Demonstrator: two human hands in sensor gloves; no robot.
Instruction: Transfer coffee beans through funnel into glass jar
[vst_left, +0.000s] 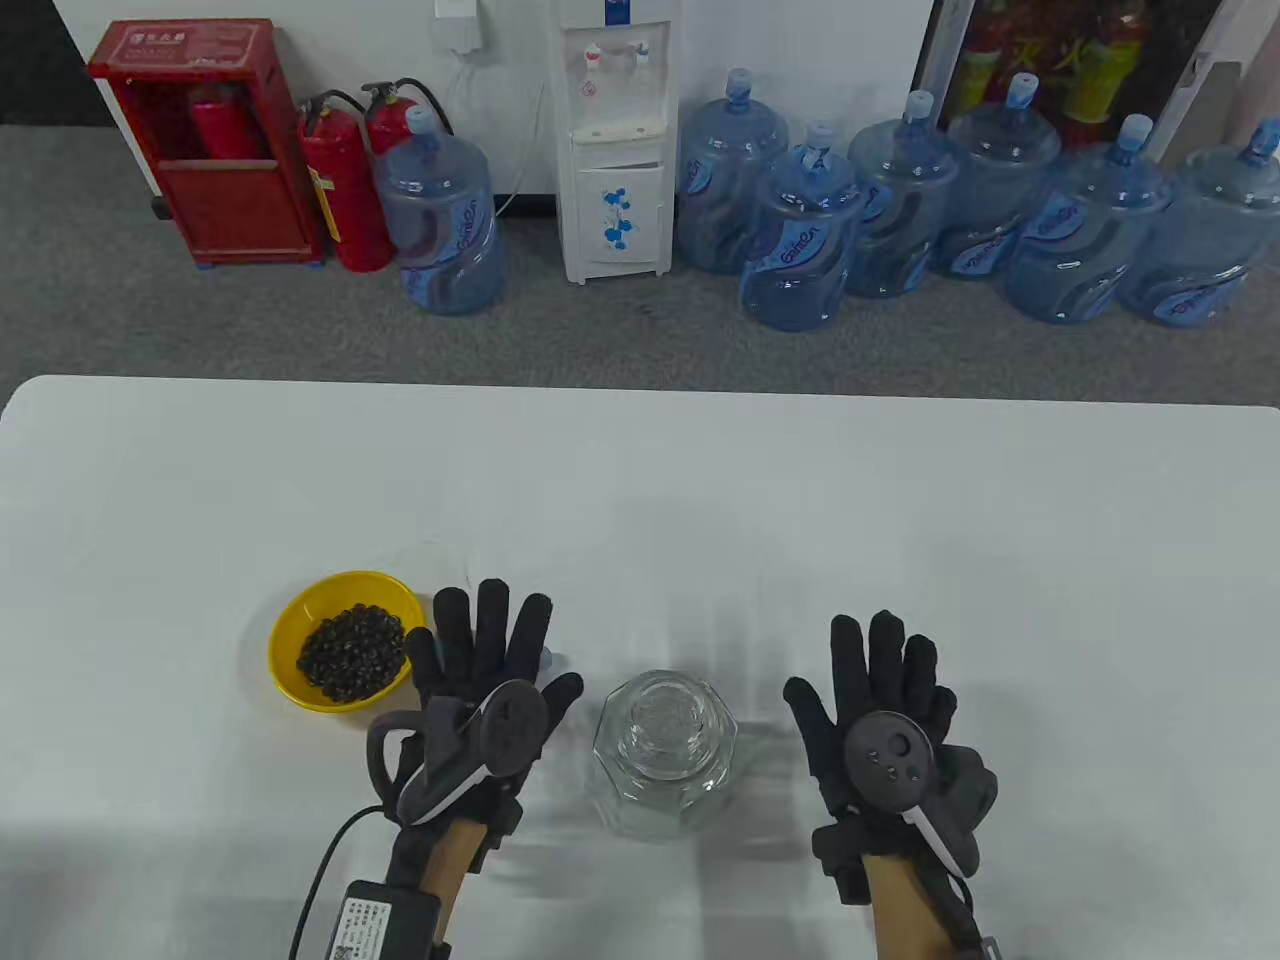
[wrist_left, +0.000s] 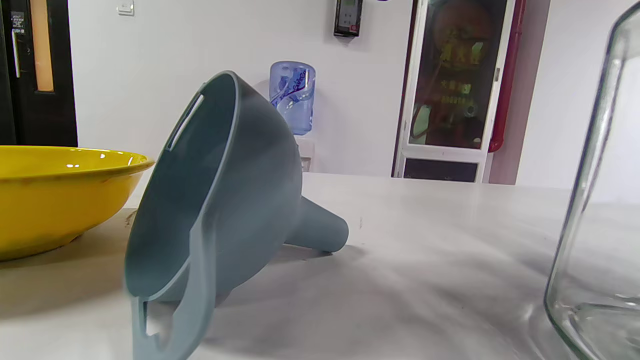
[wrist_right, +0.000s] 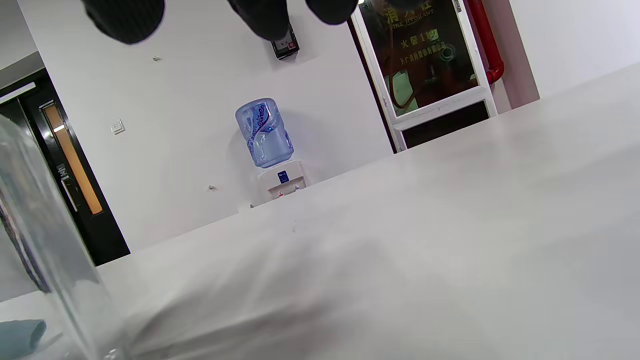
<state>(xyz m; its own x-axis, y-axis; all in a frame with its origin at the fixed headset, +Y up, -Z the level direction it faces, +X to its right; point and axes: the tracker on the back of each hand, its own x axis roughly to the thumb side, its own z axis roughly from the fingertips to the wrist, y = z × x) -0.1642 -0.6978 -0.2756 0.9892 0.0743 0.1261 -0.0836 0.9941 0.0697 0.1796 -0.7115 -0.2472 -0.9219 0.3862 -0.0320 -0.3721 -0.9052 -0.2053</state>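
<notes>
A clear glass jar stands near the table's front edge, between my hands; its wall shows in the left wrist view and the right wrist view. A yellow bowl of coffee beans sits to the left. A grey-blue funnel lies on its side between bowl and jar, right under my left hand; only its spout tip shows in the table view. My left hand is spread flat above the funnel, holding nothing. My right hand is spread flat right of the jar, empty.
The white table stretches far back and to the right. Beyond its far edge stand water bottles, a water dispenser and fire extinguishers on the floor. The yellow bowl's rim shows in the left wrist view.
</notes>
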